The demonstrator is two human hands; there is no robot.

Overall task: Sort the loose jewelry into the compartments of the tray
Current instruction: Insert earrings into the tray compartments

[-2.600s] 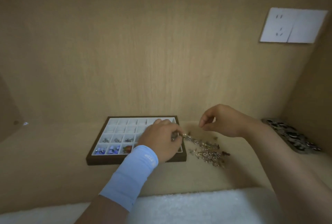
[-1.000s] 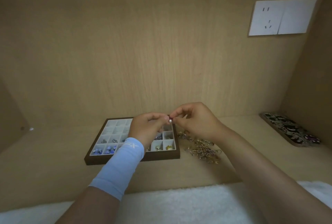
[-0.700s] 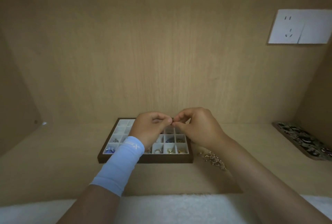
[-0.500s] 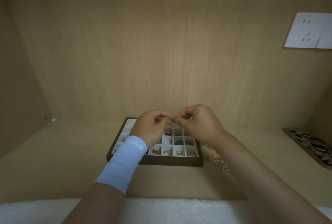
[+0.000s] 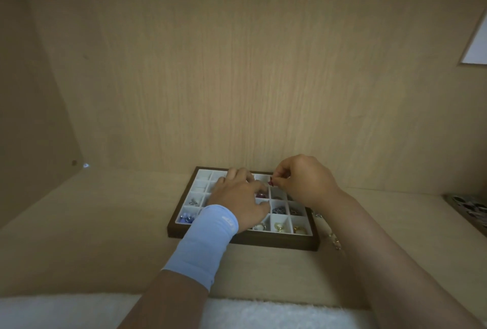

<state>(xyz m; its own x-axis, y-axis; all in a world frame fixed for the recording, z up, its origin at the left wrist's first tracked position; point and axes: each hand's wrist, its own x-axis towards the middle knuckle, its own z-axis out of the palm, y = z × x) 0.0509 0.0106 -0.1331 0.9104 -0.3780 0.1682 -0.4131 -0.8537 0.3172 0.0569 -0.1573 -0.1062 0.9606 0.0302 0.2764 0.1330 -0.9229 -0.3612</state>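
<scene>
Pinching a small dark red piece (image 5: 271, 183) between thumb and forefinger, the right hand (image 5: 303, 181) hovers above the far rows of the tray (image 5: 263, 240). The tray sits on the desk (image 5: 105, 223) at lower centre of the frame, close to the back panel. The left hand (image 5: 237, 196), with a pale blue sleeve (image 5: 203, 247) at the wrist, lies over the middle of the tray. Its fingers are bent down among the compartments. Whether they hold anything I cannot tell, since the back of the hand hides the tips. Just beside those fingers a reddish piece (image 5: 261, 194) lies in a compartment.

Blue beads (image 5: 187, 218) fill the near corner cell toward the frame's left, and gold pieces (image 5: 299, 229) fill the near cells toward its right. The tray appears to be sorted by colour. A little loose jewelry (image 5: 334, 240) shows on the desk just beside the tray, mostly hidden behind the right forearm.

The step in hand looks like setting the dark red piece in with its match. To do it well, the left hand should first draw aside so the red cell shows. The pinch should go right down between the dividers before the fingers part, because the walls look low and so small a piece could hop into a neighbouring cell. The right forearm should stay lifted so it does not sweep the pile beneath it.
</scene>
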